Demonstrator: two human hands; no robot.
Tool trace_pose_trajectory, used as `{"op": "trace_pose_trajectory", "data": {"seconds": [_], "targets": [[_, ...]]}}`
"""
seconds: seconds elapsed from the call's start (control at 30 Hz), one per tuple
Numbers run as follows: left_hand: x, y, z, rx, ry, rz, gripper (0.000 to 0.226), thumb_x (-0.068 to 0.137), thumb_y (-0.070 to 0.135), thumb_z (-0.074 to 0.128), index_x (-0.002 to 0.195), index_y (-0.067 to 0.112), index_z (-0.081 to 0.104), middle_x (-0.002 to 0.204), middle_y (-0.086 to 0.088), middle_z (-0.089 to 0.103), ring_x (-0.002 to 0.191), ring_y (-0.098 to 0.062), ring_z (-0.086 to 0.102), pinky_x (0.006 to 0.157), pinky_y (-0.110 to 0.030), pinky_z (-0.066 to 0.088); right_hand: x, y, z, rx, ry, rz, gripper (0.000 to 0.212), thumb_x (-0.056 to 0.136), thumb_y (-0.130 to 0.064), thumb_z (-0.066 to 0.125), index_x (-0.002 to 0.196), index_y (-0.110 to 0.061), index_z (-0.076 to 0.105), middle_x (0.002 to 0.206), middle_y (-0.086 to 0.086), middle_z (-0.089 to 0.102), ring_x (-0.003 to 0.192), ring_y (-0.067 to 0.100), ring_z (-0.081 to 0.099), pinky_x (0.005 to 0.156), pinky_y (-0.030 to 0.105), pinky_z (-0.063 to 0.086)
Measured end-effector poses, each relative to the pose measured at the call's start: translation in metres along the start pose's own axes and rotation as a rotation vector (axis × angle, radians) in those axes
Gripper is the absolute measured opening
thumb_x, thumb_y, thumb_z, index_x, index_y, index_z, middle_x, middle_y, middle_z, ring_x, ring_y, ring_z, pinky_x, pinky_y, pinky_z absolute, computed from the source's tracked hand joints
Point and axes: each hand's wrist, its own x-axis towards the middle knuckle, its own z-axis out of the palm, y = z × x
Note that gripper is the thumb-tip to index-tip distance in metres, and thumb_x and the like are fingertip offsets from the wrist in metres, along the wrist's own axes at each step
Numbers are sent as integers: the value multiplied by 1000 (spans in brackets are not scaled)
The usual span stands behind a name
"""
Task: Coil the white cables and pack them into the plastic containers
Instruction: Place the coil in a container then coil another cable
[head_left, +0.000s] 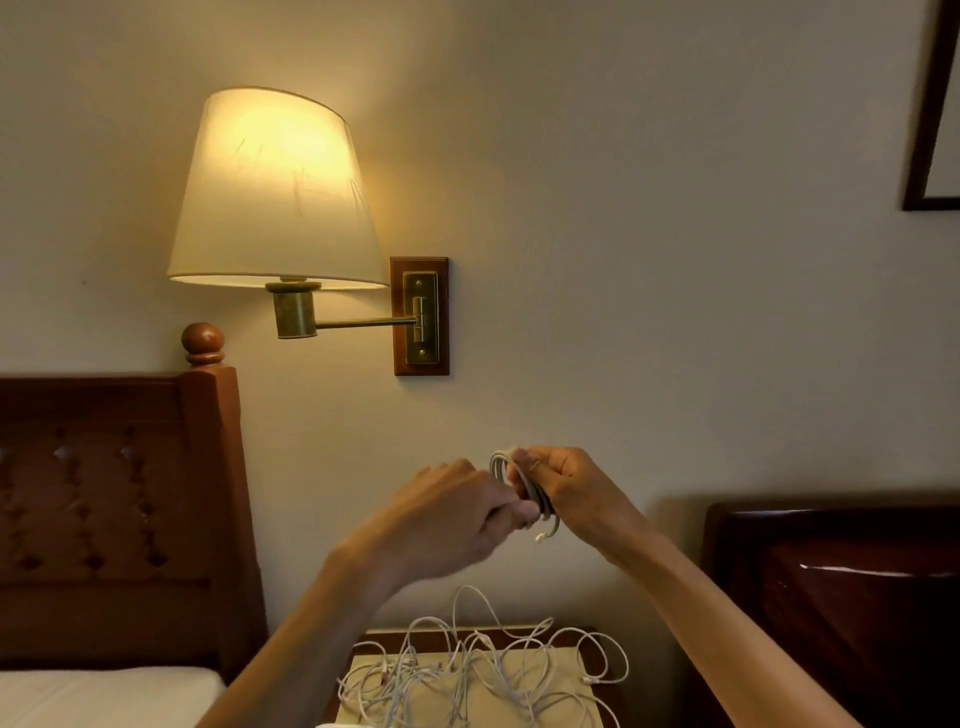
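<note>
Holding a small coil of smooth white cable (524, 488) in mid-air before the pale wall, both hands work close together, above the table. Right hand (566, 488): fingers curled round the coil's upper right side, thumb pressed over the loops near the top. Left hand (452, 519): fingers clenched, thumb and fingertips pinching the coil's lower left part; exact contact partly hidden behind the knuckles. Coil is oval, several tight turns; one short end with a small plug hangs free beneath it.

Below, a loose tangle of thin white cables (478, 675) lies in springy, irregular loops on a small dark wooden table (597, 636) with a pale yellowish top surface. Several loops arch upward; some spill over the right edge.

Left: carved reddish-brown wooden headboard (119, 509) with round knob post, white bedding at its foot. On the wall: lit lamp with cream fabric shade (275, 192), brass arm, wood-backed bracket. Right: glossy dark wooden furniture (852, 597).
</note>
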Motion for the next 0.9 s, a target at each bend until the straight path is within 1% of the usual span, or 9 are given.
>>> {"op": "trace_pose_trajectory", "data": {"seconds": [0.13,0.2,0.3,0.47,0.53,0.67,0.77,0.83,0.9], "targets": [[1,-10,-7,-109,183,55,28,91,48,53,82,26,66,66,12,62,58,-9,58,56,-25,48,-1,-4,-5,-77,-64,-34,38,104,-26,37,85,-6,63,61,-2,65,57,11,64,62,19,52],[-1,-18,-11,-98,208,80,26,90,44,55,93,23,70,79,9,67,70,-7,58,64,-25,48,1,-5,-5,-128,-59,-29,38,104,-26,37,80,-11,61,55,-5,60,50,7,56,57,17,47],[-4,-32,-17,-28,243,120,16,92,24,61,104,21,71,93,9,68,84,-2,56,74,-20,46,4,-6,-7,-131,-58,17,37,104,-24,41,76,-10,60,51,-6,52,45,7,46,50,17,41],[-3,-40,1,167,453,136,16,86,8,67,96,18,72,115,1,60,101,-8,58,79,-21,55,13,-12,2,-159,-9,99,42,103,-25,43,67,-14,62,45,-11,50,41,0,42,47,15,36],[0,-44,9,164,543,109,14,87,11,63,97,17,72,111,0,59,98,-9,59,76,-21,55,16,-15,6,-157,-23,133,44,103,-24,41,65,-12,60,44,-10,46,41,4,39,47,17,34],[5,-45,22,-22,653,82,18,88,5,62,102,10,72,96,-1,68,84,-7,64,75,-15,52,21,-20,7,2,-101,214,45,104,-21,32,66,-12,54,47,-6,38,42,8,31,45,20,30],[10,-45,29,-167,682,-45,23,86,0,66,103,13,73,92,6,71,81,-2,66,75,-8,50,23,-19,6,105,-136,247,46,106,-22,27,69,-12,52,47,-6,35,42,8,29,43,19,29],[15,-45,31,-356,598,-174,23,87,0,64,101,16,74,92,10,72,84,0,68,77,-13,54,24,-16,5,116,-127,270,47,107,-27,27,70,-12,52,46,-7,35,42,8,30,46,20,30],[19,-46,29,-696,456,-338,25,89,-4,60,97,15,73,89,1,75,85,-11,71,75,-23,58,26,-12,5,124,-105,294,47,107,-30,28,71,-12,53,46,-7,36,42,8,31,48,21,31]]}}
